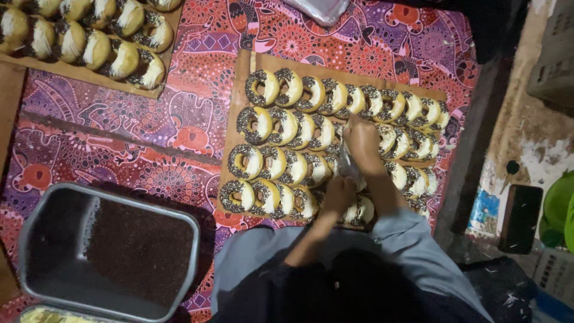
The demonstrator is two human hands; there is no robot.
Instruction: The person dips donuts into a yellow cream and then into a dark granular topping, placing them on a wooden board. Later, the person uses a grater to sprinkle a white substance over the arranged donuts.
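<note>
A brown board [238,90] carries rows of ring doughnuts [263,124], half white-glazed and half covered in dark sprinkles. My right hand [363,141] is over the middle of the board, closed on the lower end of a clear plastic piping bag [347,166]. Nearer my body, my left hand [338,194] grips the bag's other end. The hands and the bag hide several doughnuts. My grey sleeves and dark lap fill the bottom middle.
A metal tub [36,221] holding dark sprinkles [140,254] stands at the bottom left. A second board of doughnuts [95,48] lies at the top left. A red and purple patterned cloth [179,137] covers the surface. A green object [559,209] sits at the right.
</note>
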